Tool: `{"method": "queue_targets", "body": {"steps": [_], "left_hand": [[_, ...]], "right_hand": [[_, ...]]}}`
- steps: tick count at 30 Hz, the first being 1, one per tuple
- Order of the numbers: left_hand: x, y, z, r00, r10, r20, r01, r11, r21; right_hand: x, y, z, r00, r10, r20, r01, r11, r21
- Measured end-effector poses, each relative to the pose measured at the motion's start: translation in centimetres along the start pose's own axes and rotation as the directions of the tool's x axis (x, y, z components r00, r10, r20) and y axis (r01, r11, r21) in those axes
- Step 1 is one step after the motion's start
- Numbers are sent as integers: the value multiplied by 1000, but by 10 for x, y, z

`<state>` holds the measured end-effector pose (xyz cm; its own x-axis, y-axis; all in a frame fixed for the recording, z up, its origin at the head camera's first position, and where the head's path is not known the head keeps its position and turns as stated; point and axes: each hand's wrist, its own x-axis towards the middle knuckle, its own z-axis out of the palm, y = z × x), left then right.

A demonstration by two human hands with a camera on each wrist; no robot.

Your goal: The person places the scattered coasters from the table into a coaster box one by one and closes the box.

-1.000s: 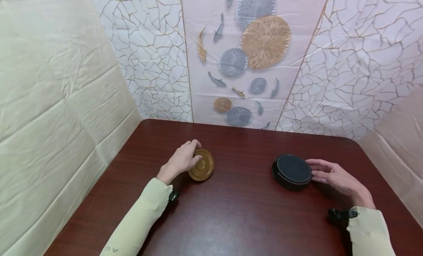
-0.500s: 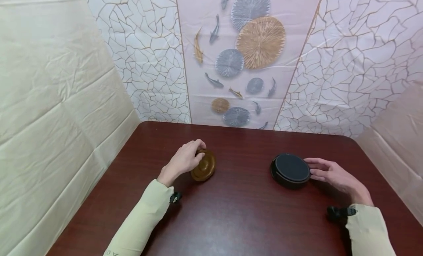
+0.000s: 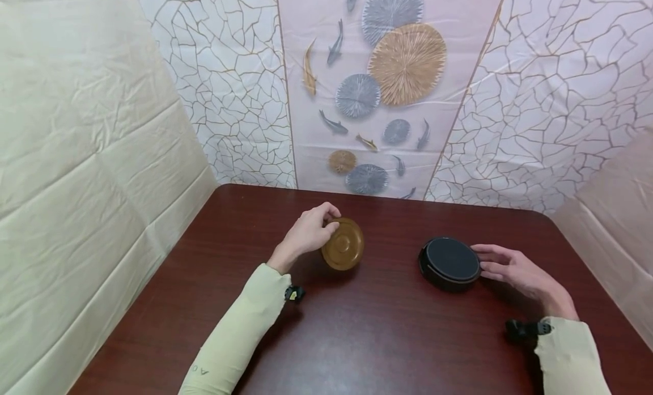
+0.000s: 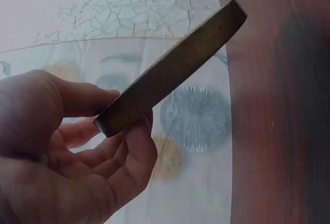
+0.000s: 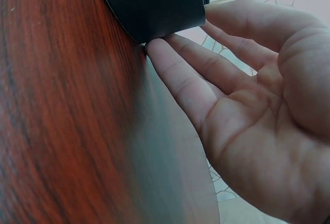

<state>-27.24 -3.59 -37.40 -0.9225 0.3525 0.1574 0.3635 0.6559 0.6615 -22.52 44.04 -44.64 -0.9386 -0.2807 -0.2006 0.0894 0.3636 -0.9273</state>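
Observation:
A round brown disc with concentric rings, like a coaster (image 3: pixel 344 249), is pinched at its left edge between the thumb and fingers of my left hand (image 3: pixel 309 233). In the left wrist view the coaster (image 4: pixel 178 66) shows its thick edge and tilts up off the table. To the right stands a low round black holder (image 3: pixel 452 260) with a flat dark top, perhaps a stack of black coasters. My right hand (image 3: pixel 525 277) touches the holder's right side with nearly straight fingertips. In the right wrist view, fingers (image 5: pixel 180 74) meet the lower edge of the holder's wall (image 5: pixel 154 10).
The holder stands on a dark red-brown wooden table (image 3: pixel 367 338). A patterned cloth backdrop (image 3: pixel 245 89) with fish and round leaves rises behind the far edge. Cream cloth (image 3: pixel 92 174) hangs at the left side, with more cloth (image 3: pixel 617 213) at the right.
My left hand has moved right with the coaster, bringing it nearer the black holder. The coaster's tilt has changed. My right hand and the holder have stayed in place.

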Motion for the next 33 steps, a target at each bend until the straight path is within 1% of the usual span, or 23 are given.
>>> {"method": "queue_targets", "body": {"steps": [3,6,9,11,13,18,23,26,33], "left_hand": [[7,6,6,999,-25,-24,24,998,-50],[15,11,15,996,-54,-77,45,993,-109],[21,18,25,988,-74,-136,51,985,-166],[25,24,31,986,-80,-147,52,981,-189],[29,29,37,987,-82,-136,54,978,-200],[39,39,51,993,-83,-80,64,974,-216],[48,46,66,995,-75,-66,56,965,-256],[52,50,77,994,-92,-56,71,951,-300],[56,59,107,985,-168,-47,137,911,-389]], "right_hand": [[1,-1,-1,1000,-3,5,3,1000,4],[1,-3,-2,1000,-7,2,7,1000,11],[1,-4,-2,1000,-13,3,13,1000,-7],[0,-4,-2,1000,-13,2,13,1000,-11],[-1,-3,-3,1000,-12,3,12,1000,-14],[-1,-1,-2,999,-26,18,27,1000,-16],[-1,-3,-1,999,-41,28,41,999,-4],[-2,-4,0,999,-36,25,36,999,4],[-2,-4,0,1000,-8,17,7,1000,11]]}}
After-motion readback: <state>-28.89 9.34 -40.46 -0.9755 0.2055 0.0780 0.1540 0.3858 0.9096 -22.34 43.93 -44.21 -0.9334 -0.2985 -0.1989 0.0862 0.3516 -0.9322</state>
